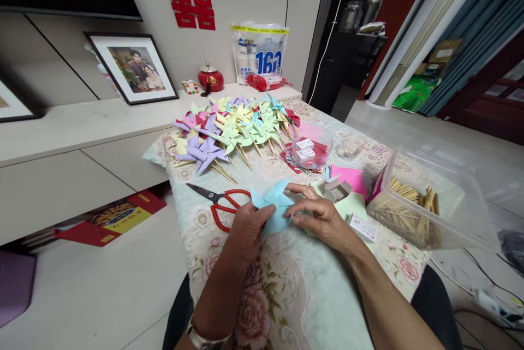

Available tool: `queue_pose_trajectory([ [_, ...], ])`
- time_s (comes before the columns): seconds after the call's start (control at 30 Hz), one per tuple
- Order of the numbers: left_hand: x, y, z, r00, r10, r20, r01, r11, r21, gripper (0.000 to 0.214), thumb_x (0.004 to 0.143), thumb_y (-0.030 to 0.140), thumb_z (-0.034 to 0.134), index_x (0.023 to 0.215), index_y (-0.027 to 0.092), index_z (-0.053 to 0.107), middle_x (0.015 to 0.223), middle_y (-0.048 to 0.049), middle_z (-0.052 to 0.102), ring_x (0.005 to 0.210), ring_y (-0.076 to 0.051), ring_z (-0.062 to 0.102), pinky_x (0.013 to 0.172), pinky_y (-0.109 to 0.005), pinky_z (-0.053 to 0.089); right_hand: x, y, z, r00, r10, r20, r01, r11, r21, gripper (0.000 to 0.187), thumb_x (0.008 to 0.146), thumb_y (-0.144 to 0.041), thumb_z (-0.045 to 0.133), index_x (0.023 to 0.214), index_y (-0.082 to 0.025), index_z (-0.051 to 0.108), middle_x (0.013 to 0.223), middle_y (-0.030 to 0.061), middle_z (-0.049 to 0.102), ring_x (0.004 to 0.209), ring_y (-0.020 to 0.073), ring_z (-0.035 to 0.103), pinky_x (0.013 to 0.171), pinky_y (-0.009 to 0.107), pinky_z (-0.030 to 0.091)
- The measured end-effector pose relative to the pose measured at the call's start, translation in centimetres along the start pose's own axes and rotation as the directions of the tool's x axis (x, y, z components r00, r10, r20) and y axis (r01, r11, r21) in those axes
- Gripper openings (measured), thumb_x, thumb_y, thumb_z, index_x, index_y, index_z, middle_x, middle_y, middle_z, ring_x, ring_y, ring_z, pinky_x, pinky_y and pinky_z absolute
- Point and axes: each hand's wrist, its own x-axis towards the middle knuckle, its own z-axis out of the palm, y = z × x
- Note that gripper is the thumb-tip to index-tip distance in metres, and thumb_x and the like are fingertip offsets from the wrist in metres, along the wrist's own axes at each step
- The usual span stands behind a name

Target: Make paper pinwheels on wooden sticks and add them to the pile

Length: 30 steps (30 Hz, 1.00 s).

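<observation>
A light blue paper pinwheel head with folded blades is held above the flowered tablecloth. My left hand grips its left side, the thumb lying over the paper. On its right, my right hand pinches near the edge with thumb and index finger; whether a small part sits between them I cannot make out. Red-handled scissors lie just left of my hands, blades pointing away to the left. Beyond my hands is a heap of finished paper pinwheels on wooden sticks, in purple, green, yellow and red.
A clear plastic bin of wooden sticks stands at the right. Small white boxes, pink paper and a round clear container lie nearby. Behind are a cabinet top, a framed photo and a bag of cups.
</observation>
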Motion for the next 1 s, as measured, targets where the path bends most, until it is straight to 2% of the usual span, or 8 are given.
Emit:
queue_pose_trajectory([
  [0.1, 0.0, 0.3, 0.6, 1.0, 0.003, -0.027, -0.008, 0.985, -0.173, 0.042, 0.07, 0.041, 0.073, 0.103, 0.016, 0.072, 0.082, -0.0055, 0.073, 0.074, -0.021, 0.065, 0.07, -0.03, 0.051, 0.1, 0.0, 0.2, 1.0, 0.011, -0.009, -0.011, 1.0, -0.021, 0.017, 0.092, -0.041, 0.067, 0.092, -0.028, 0.078, 0.135, 0.0061, 0.059, 0.128, 0.0276, 0.052, 0.112, 0.049, 0.034],
  [0.23, 0.3, 0.2, 1.0, 0.998, -0.014, -0.058, -0.003, 0.956, -0.295, 0.042, 0.064, 0.032, 0.079, 0.099, 0.011, 0.073, 0.074, -0.0037, 0.072, 0.065, -0.016, 0.061, 0.065, -0.027, 0.049, 0.2, 0.0, 0.6, 0.998, 0.049, -0.038, -0.051, 0.998, -0.032, 0.013, 0.09, -0.035, 0.068, 0.086, -0.024, 0.074, 0.127, 0.0084, 0.061, 0.122, 0.0271, 0.055, 0.106, 0.045, 0.037],
  [0.43, 0.4, 0.0, 1.5, 0.993, 0.002, -0.115, -0.031, 0.969, -0.245, 0.031, 0.059, 0.031, 0.079, 0.083, 0.012, 0.072, 0.067, -0.0009, 0.07, 0.061, -0.016, 0.06, 0.062, -0.027, 0.047, 0.2, 0.0, 1.0, 0.993, 0.092, -0.068, -0.094, 0.995, -0.034, 0.007, 0.084, -0.024, 0.068, 0.078, -0.021, 0.069, 0.114, 0.0091, 0.062, 0.115, 0.0267, 0.056, 0.097, 0.04, 0.04],
  [0.57, 0.3, 0.1, 1.8, 0.989, 0.009, -0.147, -0.038, 0.979, -0.199, 0.029, 0.059, 0.03, 0.078, 0.08, 0.012, 0.071, 0.065, -0.0002, 0.069, 0.057, -0.015, 0.057, 0.058, -0.026, 0.045, 0.3, 0.1, 1.2, 0.99, 0.111, -0.086, -0.114, 0.993, -0.033, 0.007, 0.082, -0.021, 0.067, 0.075, -0.02, 0.066, 0.107, 0.0083, 0.061, 0.107, 0.0252, 0.057, 0.091, 0.036, 0.041],
  [1.0, 0.3, 0.3, 2.1, 0.991, 0.028, -0.129, -0.043, 0.992, -0.121, 0.022, 0.057, 0.03, 0.074, 0.069, 0.013, 0.068, 0.056, 0.0016, 0.062, 0.052, -0.013, 0.052, 0.052, -0.025, 0.039, 0.4, 0.3, 1.6, 0.985, 0.148, -0.094, -0.155, 0.986, -0.069, 0.008, 0.079, -0.019, 0.063, 0.07, -0.019, 0.062, 0.096, 0.0057, 0.059, 0.086, 0.0195, 0.056, 0.074, 0.03, 0.04],
])
